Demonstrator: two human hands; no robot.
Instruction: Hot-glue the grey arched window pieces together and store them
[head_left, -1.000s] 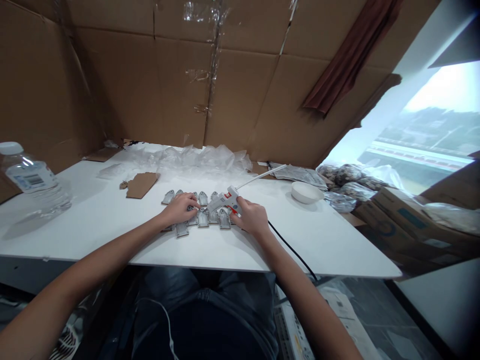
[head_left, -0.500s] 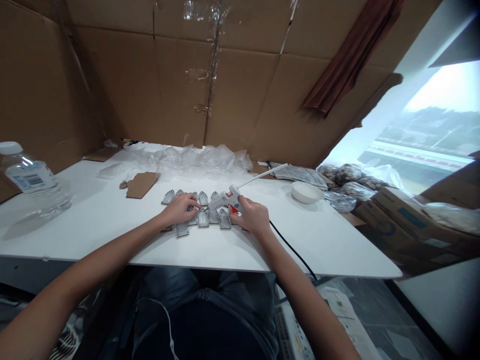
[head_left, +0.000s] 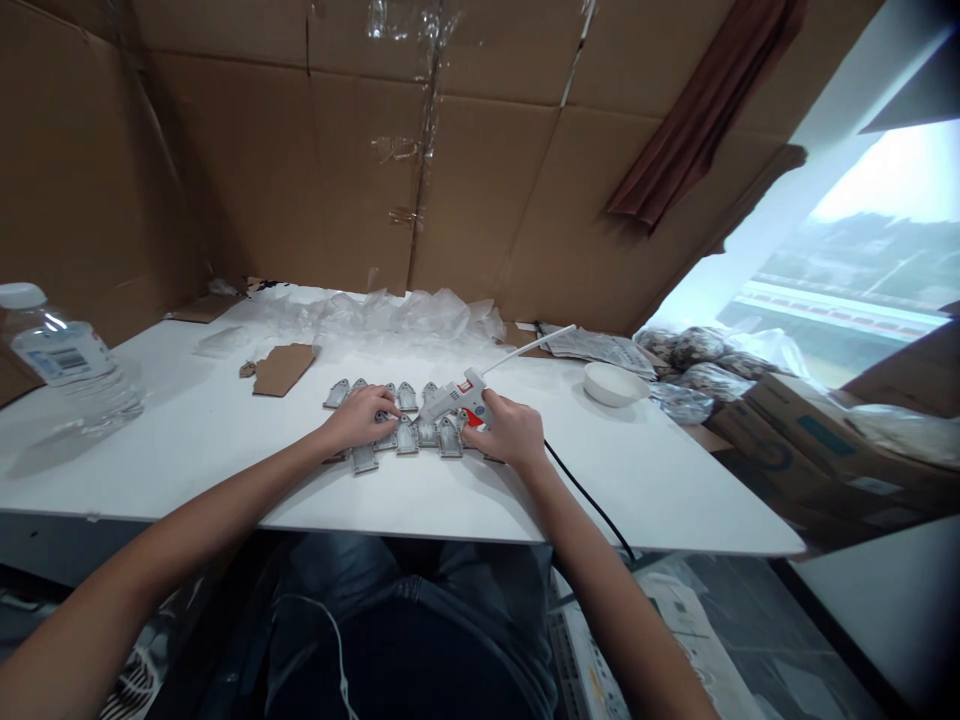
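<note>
My right hand (head_left: 510,428) is wrapped round the handle of a white glue gun (head_left: 456,398) with a red trigger. A long white glue stick (head_left: 529,350) juts from its back, and its nozzle points left toward several small grey house-shaped pieces. These pieces lie in two rough rows on the white table; one grey piece (head_left: 406,436) is in the front row, another (head_left: 364,459) sits lower left. My left hand (head_left: 362,418) rests over the left pieces, fingers curled together near the nozzle; what they grip, if anything, is too small to tell.
A water bottle (head_left: 71,355) stands at the left. Torn cardboard (head_left: 283,370) and clear plastic wrap (head_left: 405,315) lie behind the pieces. A white bowl (head_left: 615,384) is at the right, near bagged items (head_left: 705,360) and cartons (head_left: 817,440). A black cord (head_left: 589,500) crosses the front edge.
My right hand and the glue gun have shifted slightly to the right, and the nozzle with them. My left hand looks unmoved.
</note>
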